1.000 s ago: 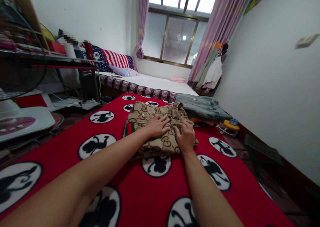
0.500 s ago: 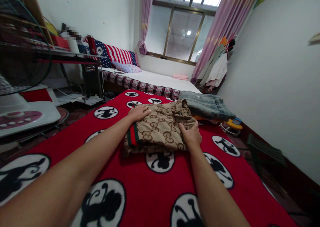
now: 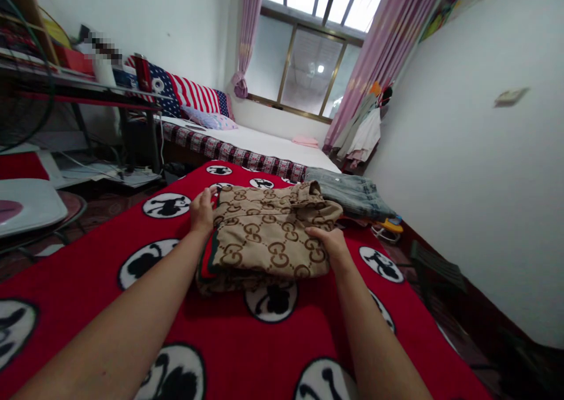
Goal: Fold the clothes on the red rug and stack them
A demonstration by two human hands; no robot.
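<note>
A folded tan garment point(image 3: 264, 235) with a brown interlocking-letter print and a green-and-red stripe along its left edge lies on the red blanket point(image 3: 247, 353), which has white ovals with black figures. At the garment's left edge, my left hand point(image 3: 202, 212) stands on its side, fingers stretched forward; part of it is hidden from me. My right hand point(image 3: 331, 242) grips the right side, thumb on top and the other fingers out of sight at or beneath the cloth. Behind the garment, to the right, are folded blue jeans point(image 3: 348, 191).
Beyond the blanket is a bed point(image 3: 259, 144) with pillows. A cluttered desk point(image 3: 79, 86) and a white fan base point(image 3: 35, 206) stand on the left. To the right are a yellow stool point(image 3: 390, 227) and a dark folding seat point(image 3: 436, 265). Clothes point(image 3: 363, 133) hang by the curtain.
My left hand has moved off the garment's top, outward and down to its left edge. My right hand has shifted from lying on top to gripping the right side. The view has swung slightly.
</note>
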